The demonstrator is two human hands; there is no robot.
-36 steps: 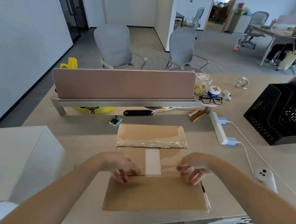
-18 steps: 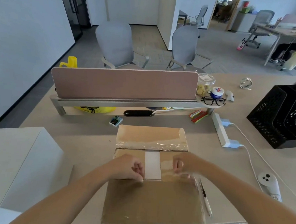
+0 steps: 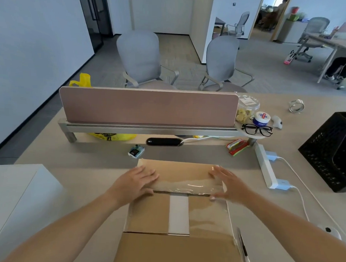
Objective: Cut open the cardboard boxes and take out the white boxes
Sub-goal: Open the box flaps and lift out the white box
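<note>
Two hands lay on the far flap [image 3: 182, 171] of the cardboard box [image 3: 149, 215], which stood on the surface [image 3: 90, 166] with its outer flaps folded out. The left hand [image 3: 137, 181] rested flat on the flap's left end, fingers straight and spread, gripping nothing. Between the two inner flaps, a strip of the white box [image 3: 179, 215] showed inside the cardboard box. The right hand [image 3: 228, 183] lay flat on the flap's right end, over clear tape [image 3: 191, 187], fingers straight. A slim pen-like tool [image 3: 243, 250] lay just beside the box's right edge.
</note>
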